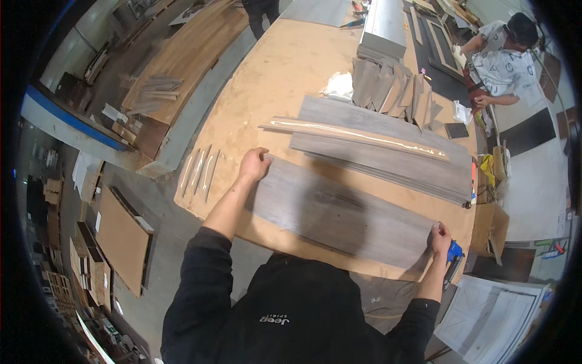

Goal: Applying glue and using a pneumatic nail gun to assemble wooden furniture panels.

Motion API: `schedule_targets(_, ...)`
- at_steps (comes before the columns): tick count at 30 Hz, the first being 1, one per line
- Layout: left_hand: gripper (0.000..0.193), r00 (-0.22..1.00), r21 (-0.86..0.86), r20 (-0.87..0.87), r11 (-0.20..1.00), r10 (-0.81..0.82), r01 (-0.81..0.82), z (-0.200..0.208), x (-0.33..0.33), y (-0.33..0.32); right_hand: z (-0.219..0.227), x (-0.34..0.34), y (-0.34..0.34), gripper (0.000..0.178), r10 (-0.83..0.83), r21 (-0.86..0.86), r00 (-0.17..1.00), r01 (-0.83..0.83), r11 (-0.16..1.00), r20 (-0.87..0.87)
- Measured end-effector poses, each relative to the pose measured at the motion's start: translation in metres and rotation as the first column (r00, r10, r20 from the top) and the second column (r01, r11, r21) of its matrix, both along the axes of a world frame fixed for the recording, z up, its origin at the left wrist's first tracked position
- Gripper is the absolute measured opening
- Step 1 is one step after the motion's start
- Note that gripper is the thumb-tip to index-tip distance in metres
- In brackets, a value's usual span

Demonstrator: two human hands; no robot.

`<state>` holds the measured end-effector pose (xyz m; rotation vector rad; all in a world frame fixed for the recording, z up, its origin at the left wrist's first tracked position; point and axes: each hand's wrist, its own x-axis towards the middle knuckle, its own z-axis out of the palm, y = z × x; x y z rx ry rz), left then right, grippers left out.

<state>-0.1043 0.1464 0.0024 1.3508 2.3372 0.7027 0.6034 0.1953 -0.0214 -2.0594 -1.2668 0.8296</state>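
A long grey wood-grain board [303, 203] lies flat on the worktable near its front edge. My left hand [255, 164] grips the board's far left corner, fingers curled over the edge. At the opposite end, my right hand [441, 238] is closed on the right edge. Just beyond lies a stack of similar grey panels [388, 167]. Across it rests a narrow wooden strip [285, 125] bearing a wavy line of white glue. Beside my right hand is a blue and black nail gun [453, 258].
Several thin glued strips [198, 173] lie at the table's left end. Beyond the panels are loose offcuts [388, 85], a white crumpled cloth [338, 86] and a long metallic box section [383, 36]. A co-worker [503, 57] stands at the far right; another person [260, 13] is at the back.
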Motion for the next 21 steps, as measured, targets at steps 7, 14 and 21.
schedule_targets(7,0.039,0.987,-0.108,0.142,0.993,0.07,-0.054,0.008,-0.044,-0.039,0.037,-0.059,-0.037,0.046,0.032,-0.044,0.993,-0.027,0.999,0.116)
schedule_targets(14,0.037,0.985,-0.056,0.158,0.996,0.073,-0.065,0.013,-0.053,-0.06,0.037,-0.053,-0.048,0.05,0.135,-0.073,0.969,-0.122,0.99,0.207)
schedule_targets(21,0.045,0.992,0.05,0.121,0.998,0.041,-0.047,0.01,-0.048,-0.08,0.023,-0.045,-0.04,0.059,0.203,-0.198,0.918,-0.141,0.97,0.34)
